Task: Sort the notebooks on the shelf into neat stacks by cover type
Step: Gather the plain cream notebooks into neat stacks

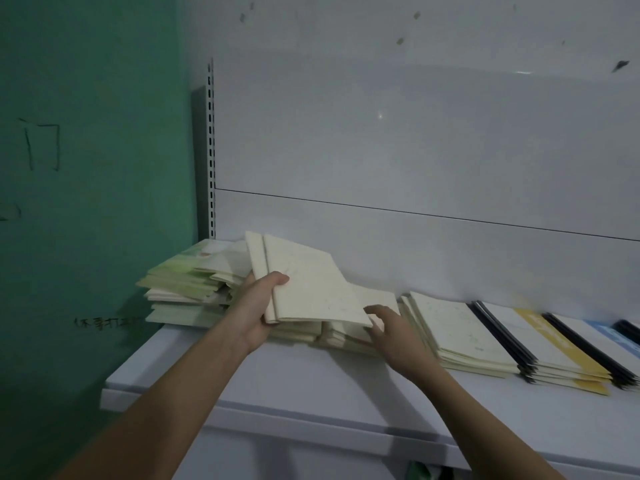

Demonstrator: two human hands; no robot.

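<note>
A few cream notebooks (304, 289) are held tilted above the shelf (311, 386), their spines toward the left, raised over a low cream pile (332, 336) that lies flat under them. The left hand (258, 306) has its grip closed on the spine edge of these notebooks, thumb on the top cover and fingers underneath. The right hand (391, 329) reaches to the lower right corner of the held notebooks; its fingers are spread and slightly bent, touching the corner and the pile below, and the grip looks loose and open rather than clamped on anything. To the left, against the shelf's slotted upright (211, 150), sits an untidy green stack (183, 285) with its covers fanned out at different angles. To the right of the hands lies a neater cream stack (460, 337), and just beside it a stack with yellow bands and black spines (554, 348). Farther right, at the picture's edge, are notebooks with blue on the cover (616, 336). Behind all of them rises the white back panel (415, 150), and a green wall (86, 168) with dark scribbles stands at the left.
</note>
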